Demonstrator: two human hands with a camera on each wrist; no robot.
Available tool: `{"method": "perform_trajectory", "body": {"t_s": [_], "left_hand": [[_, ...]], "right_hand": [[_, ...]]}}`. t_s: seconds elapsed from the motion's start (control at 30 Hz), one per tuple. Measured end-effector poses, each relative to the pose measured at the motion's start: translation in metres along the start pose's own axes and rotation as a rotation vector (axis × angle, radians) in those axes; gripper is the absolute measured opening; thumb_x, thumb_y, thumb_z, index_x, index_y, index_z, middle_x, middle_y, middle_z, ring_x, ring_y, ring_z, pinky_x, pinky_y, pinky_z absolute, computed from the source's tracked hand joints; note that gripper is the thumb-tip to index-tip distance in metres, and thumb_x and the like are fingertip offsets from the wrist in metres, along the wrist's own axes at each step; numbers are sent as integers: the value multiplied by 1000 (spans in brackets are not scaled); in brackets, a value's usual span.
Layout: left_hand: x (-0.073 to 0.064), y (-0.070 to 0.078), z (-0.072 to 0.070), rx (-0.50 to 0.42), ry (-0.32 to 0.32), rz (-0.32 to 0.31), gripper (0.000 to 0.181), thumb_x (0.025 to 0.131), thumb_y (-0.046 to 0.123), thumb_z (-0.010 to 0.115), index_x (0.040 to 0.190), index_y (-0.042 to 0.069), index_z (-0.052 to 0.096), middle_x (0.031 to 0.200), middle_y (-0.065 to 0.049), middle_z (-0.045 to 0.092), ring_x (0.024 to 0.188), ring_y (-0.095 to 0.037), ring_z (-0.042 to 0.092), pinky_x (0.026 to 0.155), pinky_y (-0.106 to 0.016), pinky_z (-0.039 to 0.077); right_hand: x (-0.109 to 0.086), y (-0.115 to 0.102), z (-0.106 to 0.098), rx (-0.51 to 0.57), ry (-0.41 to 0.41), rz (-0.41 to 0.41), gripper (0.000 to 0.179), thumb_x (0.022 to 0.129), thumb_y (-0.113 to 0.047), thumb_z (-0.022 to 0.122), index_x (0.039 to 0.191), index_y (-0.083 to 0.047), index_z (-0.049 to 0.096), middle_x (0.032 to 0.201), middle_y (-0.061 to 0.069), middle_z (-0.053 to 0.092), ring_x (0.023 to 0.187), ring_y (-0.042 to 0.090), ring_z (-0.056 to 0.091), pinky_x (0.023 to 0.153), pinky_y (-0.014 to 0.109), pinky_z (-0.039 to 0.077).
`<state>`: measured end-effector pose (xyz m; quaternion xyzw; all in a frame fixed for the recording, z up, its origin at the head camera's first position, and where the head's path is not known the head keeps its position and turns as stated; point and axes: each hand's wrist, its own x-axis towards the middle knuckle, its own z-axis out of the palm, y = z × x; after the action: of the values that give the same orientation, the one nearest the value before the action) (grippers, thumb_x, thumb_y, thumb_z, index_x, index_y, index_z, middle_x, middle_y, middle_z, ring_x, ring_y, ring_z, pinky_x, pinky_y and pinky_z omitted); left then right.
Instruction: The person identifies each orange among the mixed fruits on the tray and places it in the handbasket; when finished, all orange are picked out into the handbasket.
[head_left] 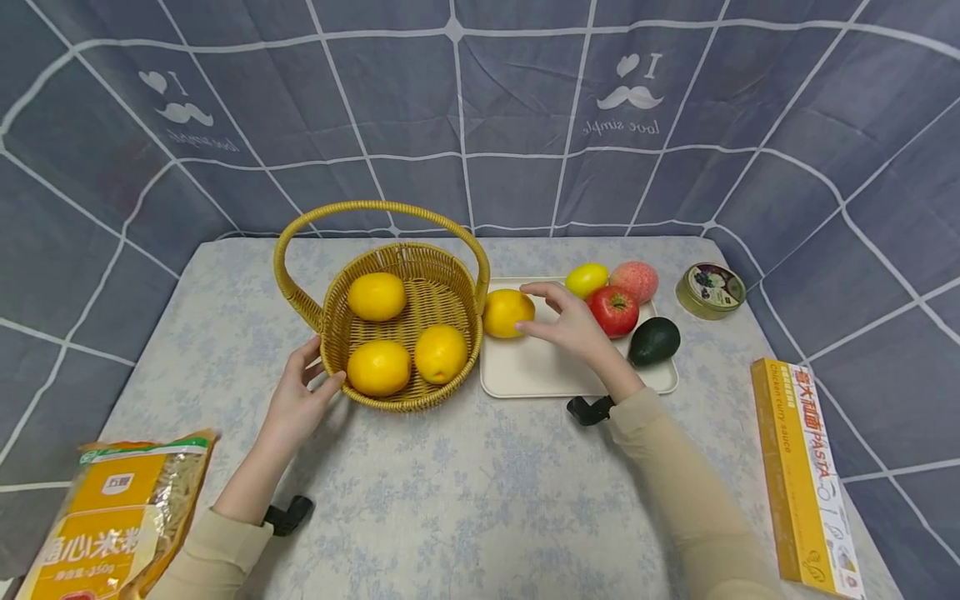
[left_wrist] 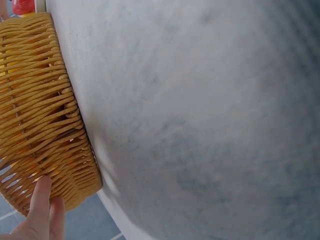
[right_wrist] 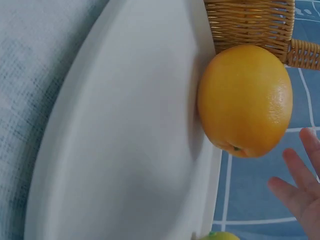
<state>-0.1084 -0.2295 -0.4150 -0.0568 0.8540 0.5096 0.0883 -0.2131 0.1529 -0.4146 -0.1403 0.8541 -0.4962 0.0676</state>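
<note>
A yellow wicker basket [head_left: 408,408] with a tall handle stands left of centre and holds three oranges [head_left: 377,297]. My left hand [head_left: 296,400] touches its outer left side, thumb at the rim; in the left wrist view two straight fingers [left_wrist: 41,202] lie against the wicker wall. Another orange [head_left: 508,313] sits at the left end of a white tray [head_left: 540,367], close beside the basket. My right hand [head_left: 566,325] reaches over the tray with thumb and fingers spread near that orange. A gap separates the visible fingers [right_wrist: 295,172] from the orange [right_wrist: 245,100] in the right wrist view.
On the tray's right part are a lemon [head_left: 587,281], a peach [head_left: 635,282], a red apple [head_left: 613,312] and an avocado [head_left: 655,342]. Farther right are a round tin [head_left: 711,292] and a pasta box [head_left: 806,475]. A pasta bag [head_left: 120,517] lies front left.
</note>
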Motion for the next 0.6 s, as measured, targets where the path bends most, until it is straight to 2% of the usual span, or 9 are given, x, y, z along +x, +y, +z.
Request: {"method": "perform_trajectory", "body": {"t_s": [0.37, 0.6], "left_hand": [[-1, 1, 0, -5, 1, -2, 77, 103, 24, 52, 159, 10, 2, 162, -18, 17, 145, -39, 28, 90, -11, 48], [0, 1, 0, 11, 7, -7, 76, 103, 24, 53, 160, 11, 3, 162, -17, 18, 145, -39, 28, 100, -29, 51]], "right_hand": [[17, 4, 4, -22, -36, 41, 61, 85, -24, 78, 138, -7, 55, 143, 12, 52, 137, 28, 44, 120, 43, 30], [28, 7, 9, -45, -74, 56, 63, 85, -25, 78, 140, -7, 53, 146, 12, 50, 138, 29, 43, 118, 47, 33]]}}
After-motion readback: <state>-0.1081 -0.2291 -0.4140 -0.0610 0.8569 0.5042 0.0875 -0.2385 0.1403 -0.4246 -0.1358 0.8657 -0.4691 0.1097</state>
